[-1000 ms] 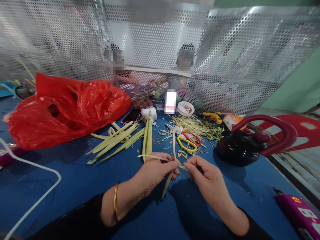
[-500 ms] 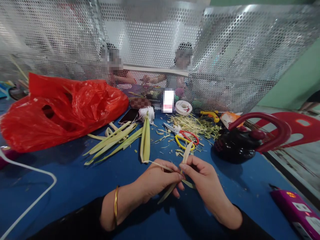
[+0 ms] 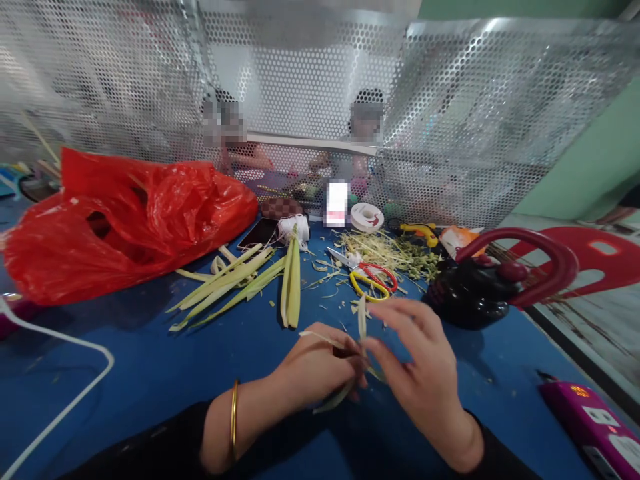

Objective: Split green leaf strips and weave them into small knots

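Observation:
Pinched in my left hand [image 3: 325, 363], which wears a gold bangle, are thin pale dried leaf strips [image 3: 363, 320]. One end stands upright above the fingers, while others stick out to the left and below. My right hand [image 3: 417, 373] is just to the right, thumb and fingers apart; its thumb is close to the upright strip, and I cannot tell whether it touches. Beyond my hands lie a folded bundle of pale green leaves [image 3: 291, 287] and several loose long leaves [image 3: 230, 283]. Scissors [image 3: 373, 277] with red and yellow handles rest near the cut scraps.
A red plastic bag [image 3: 150, 227] covers the left of the blue table [image 3: 150, 400]. White thread [image 3: 294, 230], a ribbon spool [image 3: 367, 217], and a yellow-handled tool [image 3: 421, 232] lie at the back. A dark kettle [image 3: 470, 293] and purple power strip [image 3: 590, 427] are right.
My right hand has let go of the upright strip and spread its fingers, moving slightly right. The left hand still grips the strips; the upright one has shifted a little left.

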`<state>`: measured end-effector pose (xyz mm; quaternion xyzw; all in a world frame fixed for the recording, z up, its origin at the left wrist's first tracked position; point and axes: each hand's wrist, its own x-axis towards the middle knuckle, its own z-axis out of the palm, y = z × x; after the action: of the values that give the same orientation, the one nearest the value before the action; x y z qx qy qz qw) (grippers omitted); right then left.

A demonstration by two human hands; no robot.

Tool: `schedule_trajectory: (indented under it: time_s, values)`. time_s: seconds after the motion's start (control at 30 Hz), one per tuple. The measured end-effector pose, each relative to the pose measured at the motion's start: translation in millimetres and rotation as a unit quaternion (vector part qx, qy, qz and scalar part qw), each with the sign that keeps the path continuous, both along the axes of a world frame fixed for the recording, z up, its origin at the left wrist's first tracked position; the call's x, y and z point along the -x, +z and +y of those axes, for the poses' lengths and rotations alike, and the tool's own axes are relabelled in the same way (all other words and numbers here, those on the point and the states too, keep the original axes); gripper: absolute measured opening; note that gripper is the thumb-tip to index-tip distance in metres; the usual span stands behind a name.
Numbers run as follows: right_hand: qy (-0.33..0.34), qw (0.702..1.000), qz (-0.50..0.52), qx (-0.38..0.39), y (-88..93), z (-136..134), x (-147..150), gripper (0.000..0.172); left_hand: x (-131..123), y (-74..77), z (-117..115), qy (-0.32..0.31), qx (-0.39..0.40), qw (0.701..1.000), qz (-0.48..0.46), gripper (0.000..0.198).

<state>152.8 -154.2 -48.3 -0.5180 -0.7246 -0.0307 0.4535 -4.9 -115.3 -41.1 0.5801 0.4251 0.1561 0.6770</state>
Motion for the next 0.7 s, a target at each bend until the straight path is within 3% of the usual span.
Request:
schedule_trajectory:
  time_s: [0.07,0.13,0.23,0.4,0.5,0.7]
  values:
    - [0.075,0.995,-0.058,0.018,1.8,-4,4,0.015,0,-1.7,-1,-0.038,-0.064,0.996,0.042,0.013]
    - [0.119,0.990,-0.051,0.060,1.2,-6,9,0.010,0,-2.6,-1,-0.069,-0.123,0.986,0.086,0.014]
    - [0.139,0.986,-0.026,0.092,-1.3,-5,12,0.013,0,-3.6,-2,-0.084,-0.174,0.974,0.117,0.016]
    - [0.128,0.988,-0.043,0.079,-5.0,-4,11,0.012,4,-7.7,-2,-0.072,-0.278,0.952,0.106,0.020]
    - [0.117,0.989,-0.014,0.092,-7.8,-5,10,0.014,6,-11.5,1,-0.059,-0.266,0.959,0.078,0.020]
    - [0.079,0.974,0.140,0.157,-12.1,-3,7,0.010,4,-21.1,5,-0.018,-0.196,0.980,0.016,0.024]
